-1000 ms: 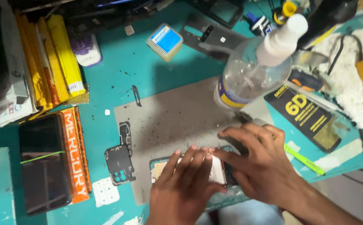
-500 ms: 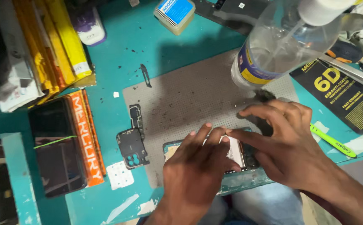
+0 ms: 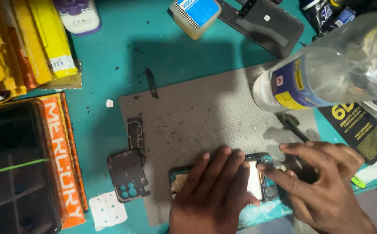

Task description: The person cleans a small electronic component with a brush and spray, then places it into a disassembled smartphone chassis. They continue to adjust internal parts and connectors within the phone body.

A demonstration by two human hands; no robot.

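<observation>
An opened phone body [image 3: 263, 180] lies on the grey dotted work mat [image 3: 205, 112] near the front edge. My left hand [image 3: 212, 195] lies flat over it, fingers together, pressing it down. My right hand [image 3: 322, 186] comes in from the right, its forefinger tip touching the phone's upper right corner by the white part inside. Most of the phone is hidden under both hands.
A dark phone cover plate [image 3: 127, 171] lies left of the mat. A clear plastic bottle [image 3: 327, 73] stands at the mat's right corner. An orange box [image 3: 63, 160], yellow packets [image 3: 32, 43], a small square tub [image 3: 195, 14] and a black packet [image 3: 359, 125] lie around on the teal table.
The view has shifted closer and lower over the mat. My left hand has slid a little further over the phone, and my right forefinger stays at the same corner.
</observation>
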